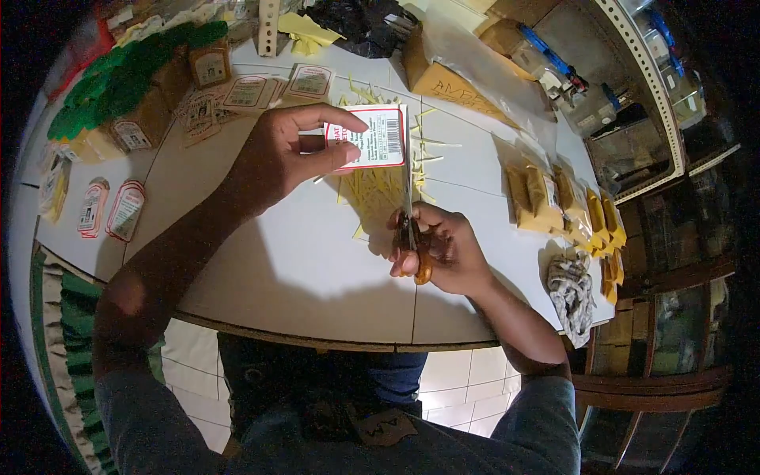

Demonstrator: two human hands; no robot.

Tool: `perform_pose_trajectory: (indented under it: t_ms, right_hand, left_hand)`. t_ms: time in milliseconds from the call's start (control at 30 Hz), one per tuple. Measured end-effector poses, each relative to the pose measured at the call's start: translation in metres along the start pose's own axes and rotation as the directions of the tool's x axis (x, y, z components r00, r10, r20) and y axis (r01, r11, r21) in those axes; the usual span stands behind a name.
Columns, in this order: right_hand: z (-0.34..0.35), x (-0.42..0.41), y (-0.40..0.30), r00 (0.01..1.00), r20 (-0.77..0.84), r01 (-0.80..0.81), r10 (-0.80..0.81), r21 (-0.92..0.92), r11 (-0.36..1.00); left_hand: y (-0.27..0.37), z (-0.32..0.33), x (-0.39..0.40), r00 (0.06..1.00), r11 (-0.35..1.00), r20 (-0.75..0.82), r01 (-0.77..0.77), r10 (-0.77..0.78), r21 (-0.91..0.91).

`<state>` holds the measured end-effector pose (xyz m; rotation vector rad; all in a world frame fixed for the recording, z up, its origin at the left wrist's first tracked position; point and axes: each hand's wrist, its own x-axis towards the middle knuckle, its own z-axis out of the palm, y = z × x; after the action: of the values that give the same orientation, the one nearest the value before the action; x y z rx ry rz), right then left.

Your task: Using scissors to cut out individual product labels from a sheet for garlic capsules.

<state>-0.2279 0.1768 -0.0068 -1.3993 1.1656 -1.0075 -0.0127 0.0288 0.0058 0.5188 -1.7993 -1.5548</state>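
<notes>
My left hand point(297, 142) pinches a stack of printed paper labels point(380, 138) between thumb and fingers, above the table. The label on top has a red border, a barcode and writing. In my right hand point(445, 243) is a pair of scissors point(409, 228) with orange-brown handles. Their blades point away from me and run along the right edge of the label. Whether the blades are parted cannot be made out. Beneath the labels lie many thin yellowish paper strips point(374, 190), scattered over the white tiled tabletop point(297, 285).
Label stacks point(252, 92) lie at the back left, and two cut stacks point(124, 211) at the left. Packed bags point(133, 127) under green material stand behind them. A cardboard box point(457, 92) is at the back. Filled brown packets point(534, 199) and a crumpled cloth point(570, 297) line the right.
</notes>
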Motion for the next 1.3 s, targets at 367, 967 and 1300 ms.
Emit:
perform_pose_trajectory:
  t_ms: [367,967,1300]
  right_hand:
    - [0.002,-0.002,-0.007,0.993,0.023,-0.115,0.114,0.037,0.993]
    - [-0.003,0.003,-0.001,1.0,0.004,-0.013,0.013,-0.055,0.998]
    - [-0.017,0.01,0.011,0.985,0.153,0.031,-0.076,0.277,0.96]
  left_hand:
    - [0.001,0.001,0.001,1.0,0.998,0.002,-0.007,0.007,-0.064]
    - [-0.008,-0.001,0.003,0.995,0.995,0.082,0.069,-0.063,-0.069]
    - [-0.014,-0.001,0.002,0.998,0.993,0.037,0.053,-0.05,-0.106]
